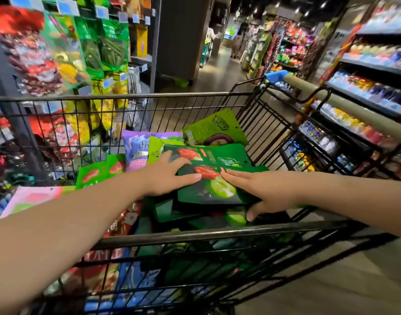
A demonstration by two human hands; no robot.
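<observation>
A black wire shopping cart (pixel 195 234) is filled with snack packets. On top lies a dark green packet (pixel 212 189) printed with red dates and a green fruit. My left hand (pixel 166 176) lies on its left edge with the thumb along the top and the fingers spread over the packet behind it. My right hand (pixel 261 189) grips its right side, fingers flat on top and thumb curled under the edge. Below it are more dark green packets of the same kind.
Also in the cart are a purple packet (pixel 138 148), a light green packet (pixel 214 130) and red packets (pixel 124 220). Hanging snack bags (pixel 65 48) fill the left rack. Drink shelves (pixel 372 87) stand at the right. The aisle floor (pixel 220 69) runs ahead.
</observation>
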